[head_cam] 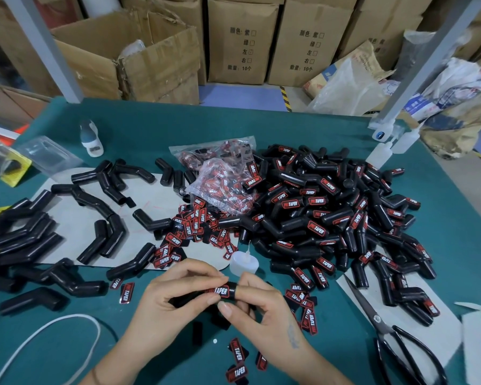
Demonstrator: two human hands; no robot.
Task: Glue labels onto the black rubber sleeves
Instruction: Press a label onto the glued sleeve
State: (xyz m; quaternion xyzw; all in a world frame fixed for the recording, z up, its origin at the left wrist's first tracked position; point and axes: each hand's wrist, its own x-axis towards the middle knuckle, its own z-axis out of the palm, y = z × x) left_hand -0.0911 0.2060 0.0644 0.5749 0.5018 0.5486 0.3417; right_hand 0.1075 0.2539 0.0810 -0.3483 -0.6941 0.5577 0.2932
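Labelled sleeves [331,215] heap at two o'clock on the surface [303,129], bare sleeves [25,240] at nine, scissors [395,337] at four, cartons [242,40] behind at twelve.

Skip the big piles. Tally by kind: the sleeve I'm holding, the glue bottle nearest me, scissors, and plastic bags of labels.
Held sleeve: 1
Glue bottle: 1
Scissors: 1
Bags of labels: 2
Total: 5

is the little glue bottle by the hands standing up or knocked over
Upright: the small glue bottle stands on its base just beyond the hands, thin nozzle pointing up.
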